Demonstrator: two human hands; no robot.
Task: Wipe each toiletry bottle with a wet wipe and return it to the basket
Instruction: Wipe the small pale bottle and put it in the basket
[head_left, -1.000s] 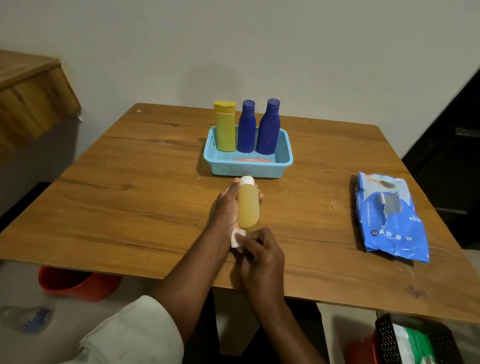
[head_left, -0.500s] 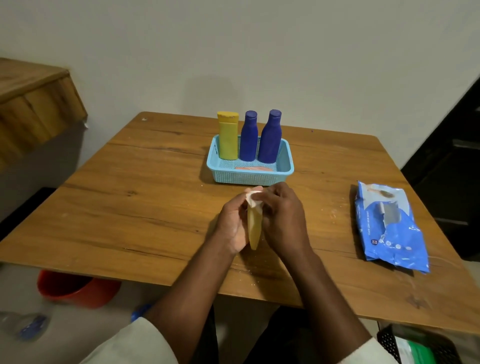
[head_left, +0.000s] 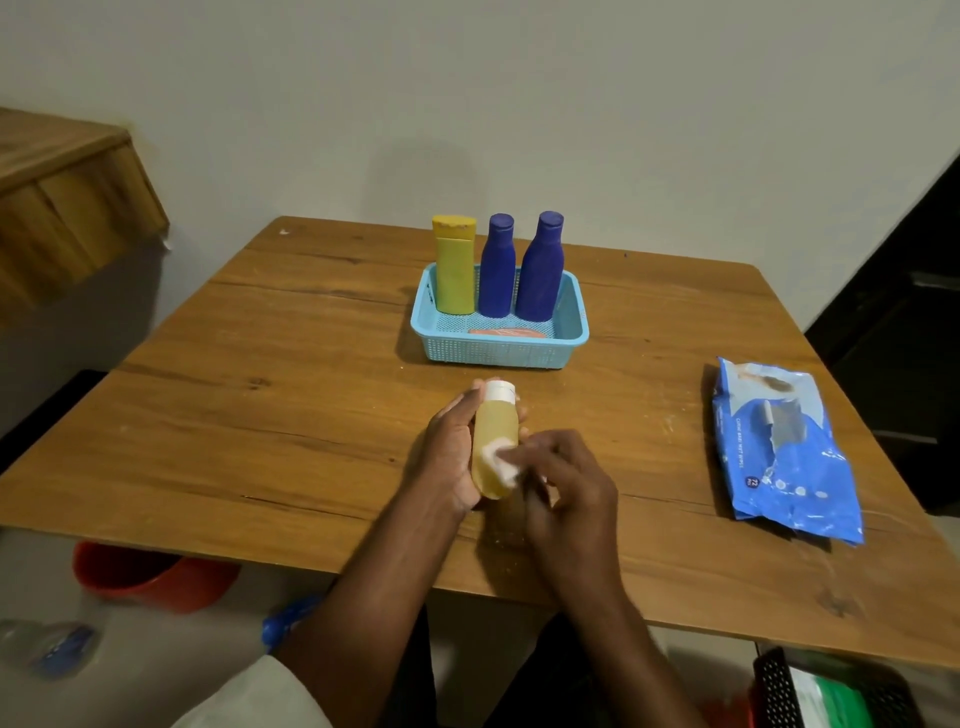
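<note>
My left hand (head_left: 451, 448) grips a small amber bottle with a white cap (head_left: 494, 435), held lying over the table with the cap pointing away from me. My right hand (head_left: 563, 486) pinches a white wet wipe (head_left: 497, 461) against the lower part of that bottle. Behind them stands a light blue basket (head_left: 498, 352) holding a yellow bottle (head_left: 455, 265), two dark blue bottles (head_left: 497, 266) (head_left: 540, 267), all upright, and a flat orange item (head_left: 506, 332) lying at its front.
A blue pack of wet wipes (head_left: 782, 447) lies on the wooden table (head_left: 260, 415) to the right. A red bucket (head_left: 150, 574) and a plastic bottle (head_left: 47, 647) sit on the floor at the left. A black crate (head_left: 831, 691) is at the bottom right.
My right hand has slid the wipe from the bottle's cap end down to its lower part. The left hand keeps hold of the bottle, now turned to show more of its side.
</note>
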